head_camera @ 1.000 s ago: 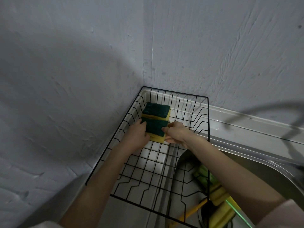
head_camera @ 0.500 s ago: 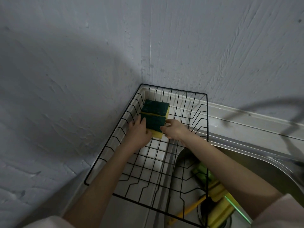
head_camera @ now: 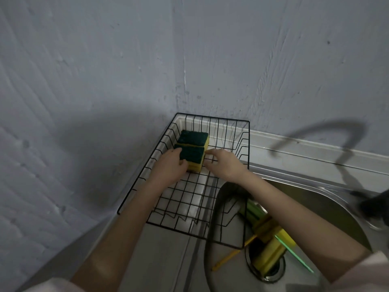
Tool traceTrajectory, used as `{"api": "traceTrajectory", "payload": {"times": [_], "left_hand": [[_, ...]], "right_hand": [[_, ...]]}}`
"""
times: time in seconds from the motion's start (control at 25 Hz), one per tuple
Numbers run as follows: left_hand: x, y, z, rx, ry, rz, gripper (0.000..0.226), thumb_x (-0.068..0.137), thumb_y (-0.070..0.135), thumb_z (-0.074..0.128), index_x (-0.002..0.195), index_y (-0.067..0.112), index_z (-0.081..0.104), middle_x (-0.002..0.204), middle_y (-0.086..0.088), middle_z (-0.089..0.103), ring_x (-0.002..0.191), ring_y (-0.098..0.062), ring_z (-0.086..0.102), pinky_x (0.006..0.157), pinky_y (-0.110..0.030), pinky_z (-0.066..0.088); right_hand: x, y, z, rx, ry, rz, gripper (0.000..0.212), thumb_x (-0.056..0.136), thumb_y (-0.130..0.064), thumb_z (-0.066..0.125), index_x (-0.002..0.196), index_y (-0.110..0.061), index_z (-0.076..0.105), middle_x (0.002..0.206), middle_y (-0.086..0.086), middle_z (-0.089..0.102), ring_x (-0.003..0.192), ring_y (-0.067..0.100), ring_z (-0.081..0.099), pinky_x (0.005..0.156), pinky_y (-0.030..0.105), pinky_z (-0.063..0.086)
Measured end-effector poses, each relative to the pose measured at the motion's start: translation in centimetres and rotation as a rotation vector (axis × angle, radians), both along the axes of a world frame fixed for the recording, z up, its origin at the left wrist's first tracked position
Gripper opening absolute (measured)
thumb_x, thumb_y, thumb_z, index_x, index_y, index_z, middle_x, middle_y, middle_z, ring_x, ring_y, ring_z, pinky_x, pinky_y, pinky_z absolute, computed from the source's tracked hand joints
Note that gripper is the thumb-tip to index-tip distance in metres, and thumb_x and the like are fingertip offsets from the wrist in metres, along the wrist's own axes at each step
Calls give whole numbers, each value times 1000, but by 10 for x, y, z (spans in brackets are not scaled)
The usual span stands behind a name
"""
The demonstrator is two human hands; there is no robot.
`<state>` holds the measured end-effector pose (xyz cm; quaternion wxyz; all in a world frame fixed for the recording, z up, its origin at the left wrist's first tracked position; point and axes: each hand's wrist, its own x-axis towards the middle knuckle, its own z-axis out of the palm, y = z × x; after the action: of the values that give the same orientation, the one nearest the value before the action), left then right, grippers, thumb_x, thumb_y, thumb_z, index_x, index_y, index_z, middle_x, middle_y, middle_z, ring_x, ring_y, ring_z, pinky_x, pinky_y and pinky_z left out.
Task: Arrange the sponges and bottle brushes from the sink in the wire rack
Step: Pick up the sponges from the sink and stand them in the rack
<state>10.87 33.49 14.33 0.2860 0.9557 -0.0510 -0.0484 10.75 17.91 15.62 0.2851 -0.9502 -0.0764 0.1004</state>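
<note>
Left hand (head_camera: 172, 165) against near sponge (head_camera: 192, 155), right hand (head_camera: 223, 163) beside it, fingers spread

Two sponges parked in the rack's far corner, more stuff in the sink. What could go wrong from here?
1. The near sponge lies on open wire; the left hand pressing its edge could tilt it against the far sponge.
2. The wire rack overhangs the sink, so leaning on that side may tip it.
3. The brushes lie tangled by the drain, partly under the rack, and may snag.
</note>
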Motion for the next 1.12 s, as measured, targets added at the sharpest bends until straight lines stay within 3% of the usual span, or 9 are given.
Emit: {"api": "traceTrajectory", "payload": {"times": [0.08,0.32,0.72,0.96,1.04,1.12], "left_hand": [[-18,-4,13,29,-3,-18,39,92,18,42,129,6,45,116,-17,60,90,-28,58,74,-36,48],[-73,-42,40,156,-44,-46,41,94,24,40,132,11,43,128,-13,58,114,-28,55,94,-38,46],[-145,-144,41,-28,-4,-167,40,93,23,43,132,12,43,130,-12,55,117,-25,52,95,-30,40],[-155,-189,10,-35,138,-169,41,93,23,43,133,14,43,133,-12,54,121,-27,51,102,-36,40],[-150,-199,-9,13,180,-163,40,93,23,42,131,13,46,131,-11,56,121,-28,51,99,-35,41],[-148,-206,-27,19,228,-163,30,92,21,41,118,12,55,114,-7,63,112,-30,55,85,-31,45]], "right_hand": [[-19,-8,9,-16,-34,36,48,93,-23,47,139,-14,38,139,13,50,124,26,51,96,33,44],[-71,-42,22,-72,-121,36,58,91,-25,50,144,-14,27,146,13,40,134,29,39,108,38,35],[-138,-147,9,-87,-53,-50,60,90,-25,53,143,-13,28,144,19,40,132,32,40,106,35,34],[-144,-193,-17,-108,29,-69,58,90,-27,52,142,-14,30,143,17,40,131,32,40,106,37,35],[-141,-204,-26,-100,68,-80,57,90,-26,51,142,-14,30,140,19,41,128,34,43,103,36,37],[-138,-214,-38,-106,101,-84,56,91,-26,50,141,-14,31,137,21,42,126,37,44,103,37,38]]}}
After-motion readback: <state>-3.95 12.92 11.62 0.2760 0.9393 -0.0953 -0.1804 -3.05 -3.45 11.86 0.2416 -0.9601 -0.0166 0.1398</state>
